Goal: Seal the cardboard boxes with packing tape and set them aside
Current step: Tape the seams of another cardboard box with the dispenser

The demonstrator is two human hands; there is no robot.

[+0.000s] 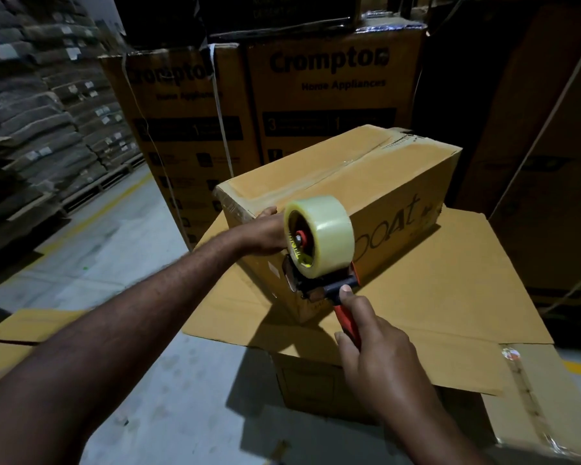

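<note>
A brown cardboard box (366, 176) lies on a flattened cardboard sheet (450, 297); clear tape runs along its top seam. My left hand (265, 234) rests against the box's near end, fingers over the top edge. My right hand (373, 344) grips the red handle of a tape dispenser (319, 260). The dispenser's clear tape roll (329, 233) stands upright, and its front end presses against the box's near end face.
The sheet lies on a larger box (316, 380). Tall printed cartons (332, 95) stand behind. Stacked sacks on pallets (41, 122) fill the left side, across a grey concrete aisle (108, 250). Another box corner (10, 344) sits at the left edge.
</note>
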